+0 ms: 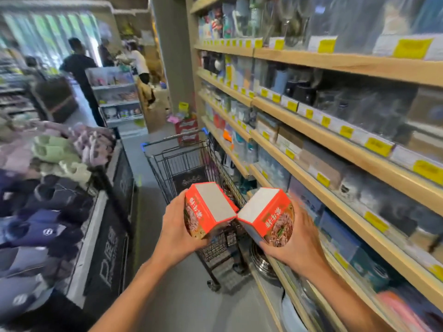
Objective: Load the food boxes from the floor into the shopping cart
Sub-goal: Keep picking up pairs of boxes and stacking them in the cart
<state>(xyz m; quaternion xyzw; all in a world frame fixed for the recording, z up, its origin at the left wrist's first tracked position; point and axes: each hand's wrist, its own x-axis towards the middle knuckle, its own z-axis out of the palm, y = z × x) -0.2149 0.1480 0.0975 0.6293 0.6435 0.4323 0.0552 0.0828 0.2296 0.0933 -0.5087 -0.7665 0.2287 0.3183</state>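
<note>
I hold two orange-red food boxes with pale tops over the near end of a black wire shopping cart point(182, 161). My left hand point(176, 232) grips the left box point(207, 208) from its left side and below. My right hand point(296, 243) grips the right box point(266, 215) from underneath and the right. The two boxes touch at their inner corners. The cart stands in the aisle right in front of me, its basket partly hidden behind the boxes. Its blue-capped far rim shows beyond them.
Wooden shelves point(335, 121) full of goods with yellow price tags run along the right, close to the cart. A bin of slippers point(48, 188) lines the left. More red boxes point(187, 130) are stacked beyond the cart. People point(81, 68) stand far down the aisle.
</note>
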